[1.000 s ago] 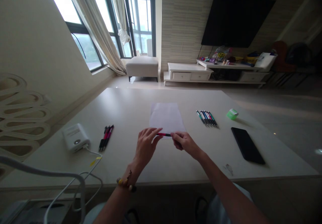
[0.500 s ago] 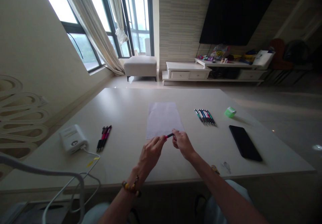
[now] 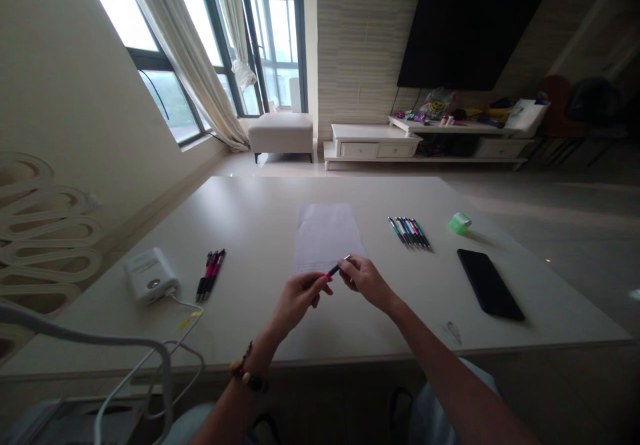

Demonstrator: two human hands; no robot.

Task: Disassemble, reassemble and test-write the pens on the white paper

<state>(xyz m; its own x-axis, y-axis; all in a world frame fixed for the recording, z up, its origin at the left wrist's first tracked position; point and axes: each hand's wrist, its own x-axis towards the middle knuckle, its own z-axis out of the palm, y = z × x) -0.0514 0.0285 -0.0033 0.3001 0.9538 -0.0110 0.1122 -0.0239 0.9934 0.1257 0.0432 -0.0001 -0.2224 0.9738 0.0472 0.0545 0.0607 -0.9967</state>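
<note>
Between my two hands, above the near edge of a white paper sheet, is a pen with a red part and a black part. My left hand pinches its red end between thumb and fingers. At the other end, the fingers of my right hand close round the pen near its light tip. Several lines of writing show low on the paper. To the left lie a few dark and magenta pens side by side. A row of several pens in mixed colours lies right of the paper.
On the white table a white power bank with a cable stands at the left. A black phone and a small green box are at the right. A small ring-like item lies near the front edge.
My left hand has turned so its thumb side shows, with the fingers loosened below the pen. My right hand has shifted slightly, and the pen's light tip now shows. The view has moved slightly.
</note>
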